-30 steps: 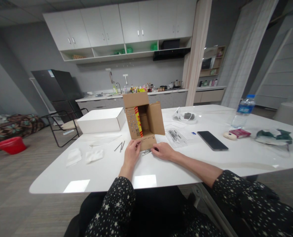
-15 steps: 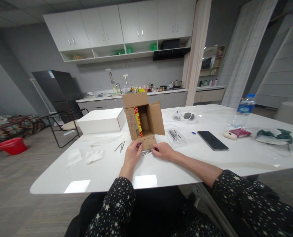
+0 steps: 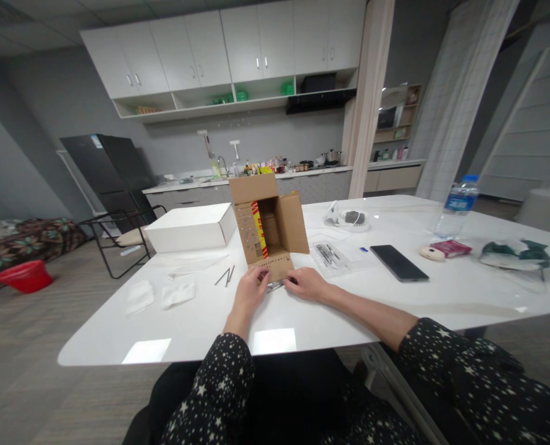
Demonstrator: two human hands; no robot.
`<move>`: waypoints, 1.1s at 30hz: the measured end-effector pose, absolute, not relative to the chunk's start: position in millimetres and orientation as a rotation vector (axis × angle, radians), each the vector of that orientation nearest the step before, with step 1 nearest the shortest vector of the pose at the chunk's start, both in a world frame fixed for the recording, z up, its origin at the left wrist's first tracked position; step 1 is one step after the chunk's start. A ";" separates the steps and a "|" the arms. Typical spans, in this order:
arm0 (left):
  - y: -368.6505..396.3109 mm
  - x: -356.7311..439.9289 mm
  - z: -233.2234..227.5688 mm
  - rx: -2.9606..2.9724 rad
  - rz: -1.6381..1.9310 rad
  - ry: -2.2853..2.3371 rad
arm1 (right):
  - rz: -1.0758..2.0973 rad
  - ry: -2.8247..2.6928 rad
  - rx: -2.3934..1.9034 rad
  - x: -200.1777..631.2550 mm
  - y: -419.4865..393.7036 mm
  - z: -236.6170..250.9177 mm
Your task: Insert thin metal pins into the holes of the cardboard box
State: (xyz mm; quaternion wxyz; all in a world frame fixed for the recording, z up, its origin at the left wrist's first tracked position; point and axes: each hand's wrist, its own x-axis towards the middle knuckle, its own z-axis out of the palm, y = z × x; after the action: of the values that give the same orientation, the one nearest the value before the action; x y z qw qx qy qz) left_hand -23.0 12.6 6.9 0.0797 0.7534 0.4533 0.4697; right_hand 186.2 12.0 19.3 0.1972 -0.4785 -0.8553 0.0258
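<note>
An opened cardboard box (image 3: 249, 232) stands in front of me, its opening facing me and its flaps spread. The lower flap (image 3: 280, 268) slopes toward me and carries a row of small dark holes or marks. My left hand (image 3: 251, 289) is at the left edge of this flap, thumb and fingers brought together. At the flap's right corner my right hand (image 3: 306, 284) lies with curled fingers, the fingertips close to some shiny metal pieces (image 3: 274, 287) on the table. Whatever either hand pinches is too small or hidden to make out. A few long nails or screws (image 3: 228, 275) lie left of the box.
Behind on the left sits a white box (image 3: 189, 228); white tissues (image 3: 178, 294) lie nearer. To the right are a clear bag of metal parts (image 3: 330, 256), a phone (image 3: 398, 262), a water bottle (image 3: 459, 207), a small red packet (image 3: 453, 248) and a white coiled cable (image 3: 356, 219).
My left hand has shifted very slightly at the flap's edge. My right hand, the box and the other things stay where they were.
</note>
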 end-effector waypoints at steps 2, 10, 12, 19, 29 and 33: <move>11.9 -22.9 7.1 2.246 1.381 1.359 | 0.075 -2.390 -1.327 186.2 11.9 19.2; 11.2 -22.6 6.8 2.269 1.290 1.424 | 0.082 -2.381 -1.306 186.9 13.0 17.5; 10.8 -22.5 7.2 2.285 1.276 1.434 | 0.085 -2.381 -1.302 186.7 13.0 17.5; 9.3 -22.5 11.3 2.303 1.364 1.444 | 0.097 -2.385 -1.319 186.4 12.6 18.1; 7.8 -23.6 14.1 2.205 1.359 1.514 | 0.088 -2.388 -1.321 186.8 13.6 17.4; 7.2 -24.4 14.5 2.093 1.327 1.541 | 0.083 -2.404 -1.341 187.0 12.8 19.1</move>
State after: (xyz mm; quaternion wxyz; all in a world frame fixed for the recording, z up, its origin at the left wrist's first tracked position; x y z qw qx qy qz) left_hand -24.4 7.2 14.5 0.1114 0.7126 0.5248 0.4520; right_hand 187.0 12.8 19.1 0.1925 -0.4779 -0.8565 0.0297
